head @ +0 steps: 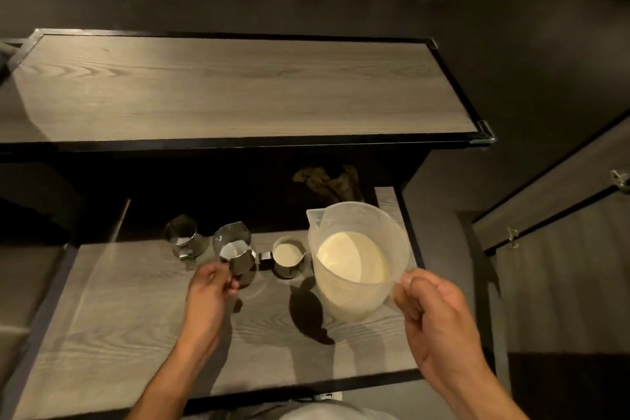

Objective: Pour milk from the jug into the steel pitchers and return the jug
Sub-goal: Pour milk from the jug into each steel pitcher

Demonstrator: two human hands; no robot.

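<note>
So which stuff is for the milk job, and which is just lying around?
For the job: plastic jug of milk in the right hand; small steel pitcher held by the left hand; filled pitcher; far-left pitcher.

Just lying about: crumpled cloth in the shadow behind.

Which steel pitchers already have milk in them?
Only the rightmost pitcher, beside the jug, shows a pale milk surface. The pitcher held by the left hand looks empty, shiny inside. The far-left pitcher looks empty too.

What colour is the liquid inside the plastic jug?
Creamy off-white, seen through the translucent plastic jug held by the right hand; head view.
</note>
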